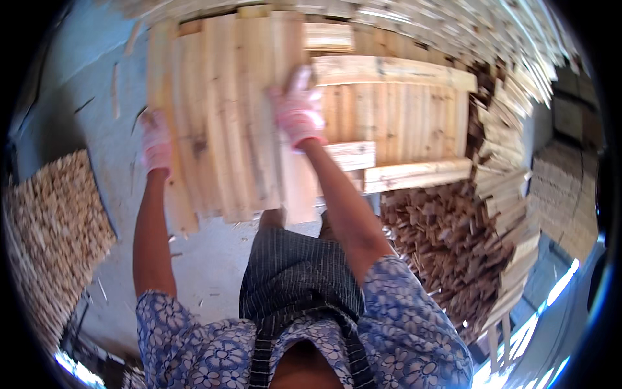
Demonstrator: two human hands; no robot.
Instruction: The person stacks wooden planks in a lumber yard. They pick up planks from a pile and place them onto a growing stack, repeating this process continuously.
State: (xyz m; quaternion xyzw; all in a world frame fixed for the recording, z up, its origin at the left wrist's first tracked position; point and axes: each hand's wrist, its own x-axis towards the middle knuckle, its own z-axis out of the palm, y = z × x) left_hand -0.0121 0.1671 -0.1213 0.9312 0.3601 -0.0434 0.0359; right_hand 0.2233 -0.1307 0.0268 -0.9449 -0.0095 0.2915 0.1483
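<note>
A row of pale wooden slats [223,117] lies side by side in front of me, their near ends reaching toward my legs. My left hand [156,141], in a pink-and-white glove, grips the row's outer left edge. On the right edge, my right hand [300,111], gloved alike, has its thumb over the last slat and its fingers stretched away from me along the side. Both hands are slightly blurred. The slats hide what lies beneath them. Just right of my right hand is a wooden panel [414,120] of upright slats with crosspieces.
A heap of short wood pieces [440,240] sits at the lower right, bordered by stacked slats [512,201]. Another stack of wood [61,227] stands at the left. Long strips [453,26] lie across the far side. Scattered splinters dot the grey floor [110,175].
</note>
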